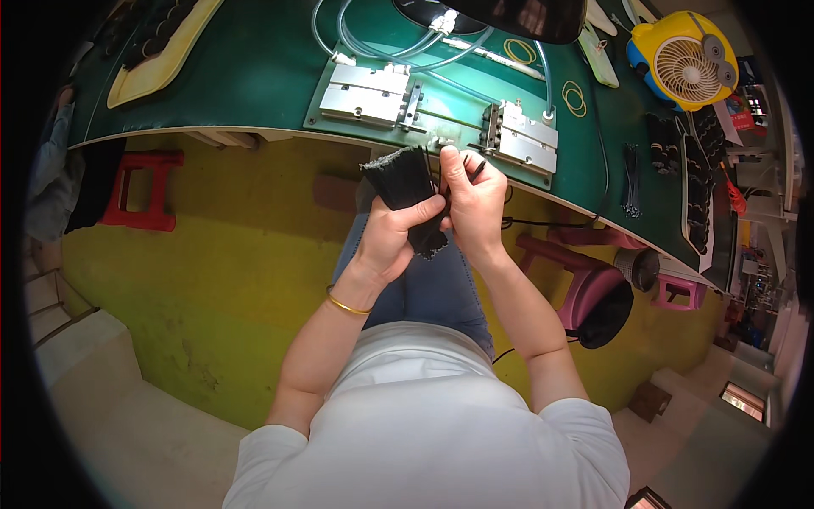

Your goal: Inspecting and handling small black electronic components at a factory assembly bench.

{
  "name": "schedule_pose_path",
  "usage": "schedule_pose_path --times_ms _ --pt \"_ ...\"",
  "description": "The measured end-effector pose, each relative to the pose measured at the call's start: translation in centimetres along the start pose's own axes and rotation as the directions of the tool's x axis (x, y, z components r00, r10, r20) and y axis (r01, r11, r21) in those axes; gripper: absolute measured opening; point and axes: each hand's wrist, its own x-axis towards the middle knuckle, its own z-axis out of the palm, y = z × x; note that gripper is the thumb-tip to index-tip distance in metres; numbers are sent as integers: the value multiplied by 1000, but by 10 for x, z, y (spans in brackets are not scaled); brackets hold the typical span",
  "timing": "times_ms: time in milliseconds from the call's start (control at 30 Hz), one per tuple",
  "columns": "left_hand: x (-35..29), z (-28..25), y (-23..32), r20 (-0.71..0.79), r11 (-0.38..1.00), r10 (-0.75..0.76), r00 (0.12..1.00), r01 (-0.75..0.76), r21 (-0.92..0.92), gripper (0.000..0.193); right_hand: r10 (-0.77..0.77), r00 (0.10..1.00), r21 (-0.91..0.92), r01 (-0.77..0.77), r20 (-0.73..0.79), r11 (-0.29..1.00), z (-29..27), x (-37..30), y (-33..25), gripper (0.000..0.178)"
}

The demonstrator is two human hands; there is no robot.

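Note:
My left hand (390, 233) is wrapped round a thick bundle of thin black wires (397, 178), held just off the table's near edge. The bundle's cut ends fan out at the upper left and stick out below my fingers. Close against it, my right hand (479, 208) pinches a few black strands between thumb and fingers; how many is hidden. Beyond my hands, two silver metal blocks with small jaws, the left block (365, 93) and the right block (527, 140), face each other on a green base plate (462, 106).
Clear air tubes (407, 53) run to the blocks. Yellow rubber bands (575, 99) lie near a yellow fan (691, 72). Coiled black bundles fill a cream tray (157, 85) at left and stand at right. A red stool (140, 191) and pink stool (577, 284) are below.

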Motion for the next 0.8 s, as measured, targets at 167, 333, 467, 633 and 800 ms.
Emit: schedule_pose_path --times_ms 167,333,467,633,800 --pt "-3 -1 1 13 999 -6 1000 6 -36 24 -52 998 -12 52 18 999 3 -4 -1 21" --pt "-1 -3 -2 -34 1000 12 999 -12 17 25 13 1000 -8 -13 -26 1000 3 -3 1 21" --pt "1 -6 -3 -36 999 8 999 -6 36 26 17 999 7 -17 -29 1000 3 0 -1 21" --pt "1 -1 -1 -37 999 22 999 -21 28 25 14 999 -15 -15 -38 1000 1 3 3 22" --pt "2 -2 -4 -15 999 20 1000 -20 30 24 40 999 10 -40 -28 999 1 3 2 22"
